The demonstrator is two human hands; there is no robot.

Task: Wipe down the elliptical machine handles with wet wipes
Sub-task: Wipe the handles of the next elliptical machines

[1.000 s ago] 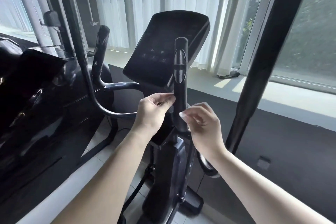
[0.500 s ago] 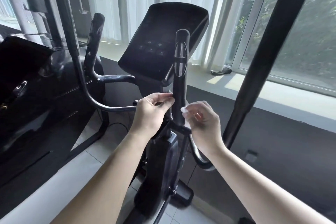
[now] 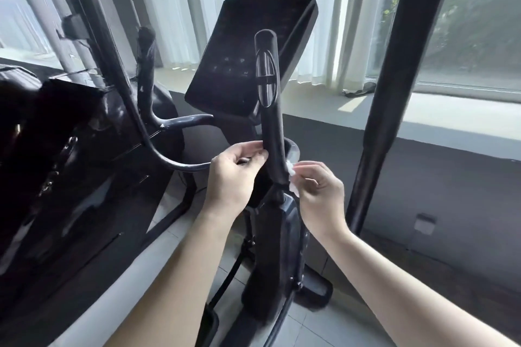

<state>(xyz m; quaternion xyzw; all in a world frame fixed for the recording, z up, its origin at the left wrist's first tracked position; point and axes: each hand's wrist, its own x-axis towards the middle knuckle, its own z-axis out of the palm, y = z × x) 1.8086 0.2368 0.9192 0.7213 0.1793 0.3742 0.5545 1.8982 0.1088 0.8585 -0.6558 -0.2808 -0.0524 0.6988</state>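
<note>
Pinching a white wet wipe (image 3: pixel 291 175) betw. thumb and fingers, R hand (image 3: pixel 320 194) presses it on the upright handle (image 3: pixel 272 127), right side, low down. L hand (image 3: pixel 232 177) touches its left side w/ curled fingertips; pinch or not, cannot tell. Behind is the console (image 3: pixel 248 65).

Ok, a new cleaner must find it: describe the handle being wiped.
Find the elliptical's dark console. Before its right side stands a short upright handle, white wipe near its base. Unlike its neighbours, it shows an oval metal plate.
</note>
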